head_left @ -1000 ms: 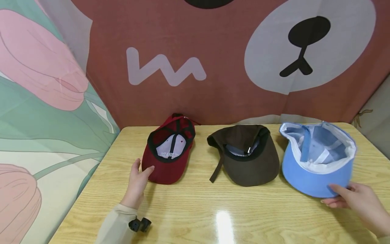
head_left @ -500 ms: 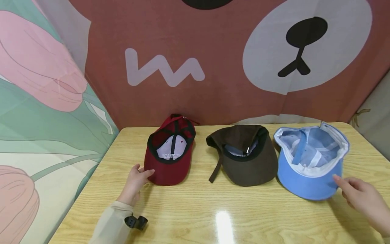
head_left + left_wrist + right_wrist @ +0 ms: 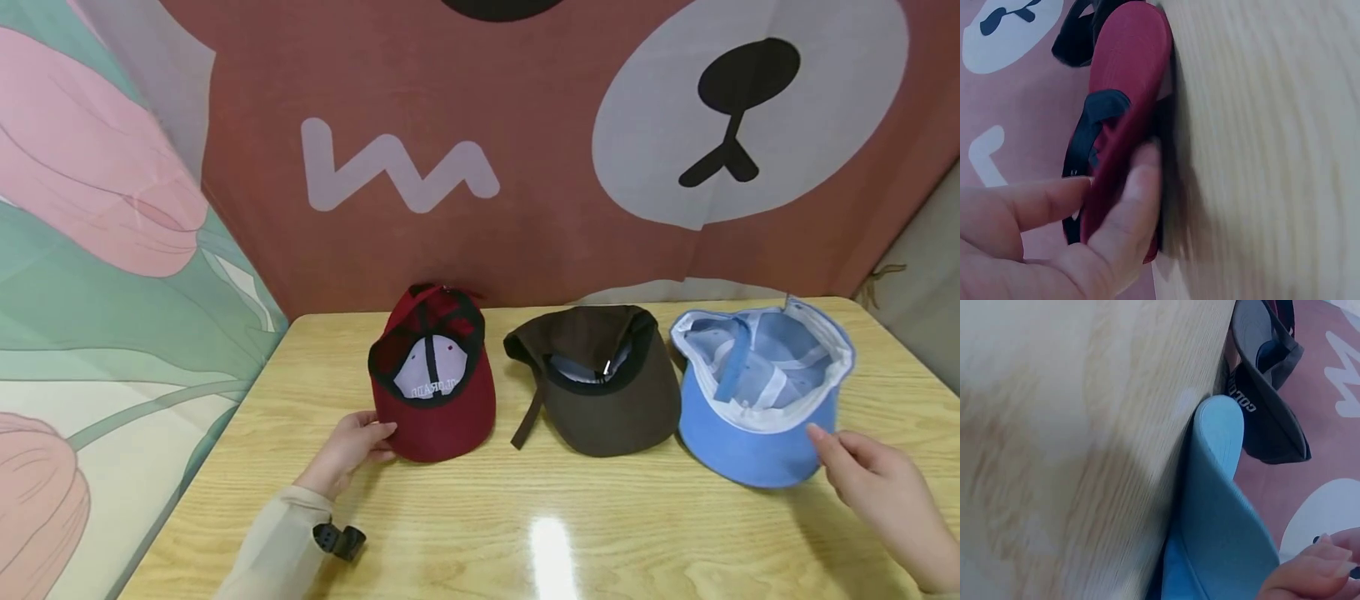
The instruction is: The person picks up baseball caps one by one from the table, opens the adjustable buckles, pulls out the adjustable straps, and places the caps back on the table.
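Three upturned baseball caps sit side by side on the wooden table (image 3: 450, 533), openings up and brims towards me. My left hand (image 3: 348, 450) pinches the left edge of the dark red cap's brim (image 3: 442, 433); in the left wrist view the brim of that red cap (image 3: 1107, 181) runs between thumb and fingers. At the right, my right hand (image 3: 873, 492) is at the brim edge of the light blue cap (image 3: 742, 450), thumb tip over it. The right wrist view has those fingers (image 3: 1316, 569) loosely bent above the brim, none seen beneath it.
Between the other two lies a dark brown cap (image 3: 615, 417), its strap (image 3: 531, 417) hanging to the left; its right side nearly meets the blue cap. Behind the table hangs a bear-print cloth (image 3: 390, 250), with a tulip-print cloth (image 3: 135, 333) at the left.
The red cap has shifted right and turned slightly with my left hand. The blue cap has come left towards the brown one, then stayed; my right hand's fingers have come away from beneath its brim.
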{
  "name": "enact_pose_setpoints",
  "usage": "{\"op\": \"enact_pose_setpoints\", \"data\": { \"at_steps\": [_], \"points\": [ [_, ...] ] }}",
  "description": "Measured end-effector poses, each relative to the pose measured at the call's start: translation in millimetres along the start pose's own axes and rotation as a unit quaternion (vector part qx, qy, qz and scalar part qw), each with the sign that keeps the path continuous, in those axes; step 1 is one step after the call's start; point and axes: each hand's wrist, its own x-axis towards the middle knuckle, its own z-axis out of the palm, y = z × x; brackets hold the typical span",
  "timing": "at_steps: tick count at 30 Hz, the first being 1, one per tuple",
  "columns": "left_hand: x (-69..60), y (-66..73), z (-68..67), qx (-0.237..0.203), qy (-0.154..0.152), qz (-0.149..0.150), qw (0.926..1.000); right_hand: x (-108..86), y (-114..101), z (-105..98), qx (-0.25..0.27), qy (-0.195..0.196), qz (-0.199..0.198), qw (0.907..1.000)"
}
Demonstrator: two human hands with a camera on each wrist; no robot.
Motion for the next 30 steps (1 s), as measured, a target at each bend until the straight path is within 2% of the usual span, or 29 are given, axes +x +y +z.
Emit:
{"op": "enact_pose_setpoints", "data": {
  "at_steps": [3, 10, 13, 20, 30],
  "points": [
    [1.5, -0.6, 3.8, -0.004, -0.015, 0.005, 0.9999, -1.7, -2.8, 2.6, 0.015, -0.002, -0.003, 0.9999],
    [-0.9, 0.7, 7.9, -0.037, 0.008, 0.007, 0.9992, -4.7, -6.8, 7.4, 0.039, 0.004, -0.021, 0.999],
    [-3.8, 1.2, 8.9, -0.05, 0.009, 0.019, 0.9985, -5.1, -8.3, 10.0, 0.036, 0.004, -0.028, 0.999],
    [-17.2, 5.7, 13.3, -0.056, 0.031, 0.045, 0.9969, -4.6, -16.2, 18.7, 0.02, -0.014, -0.031, 0.9992],
    [-36.9, 19.0, 21.4, -0.104, 0.047, 0.069, 0.9911, 1.0, -35.7, 32.0, 0.011, -0.052, -0.048, 0.9975]
  ]
}}
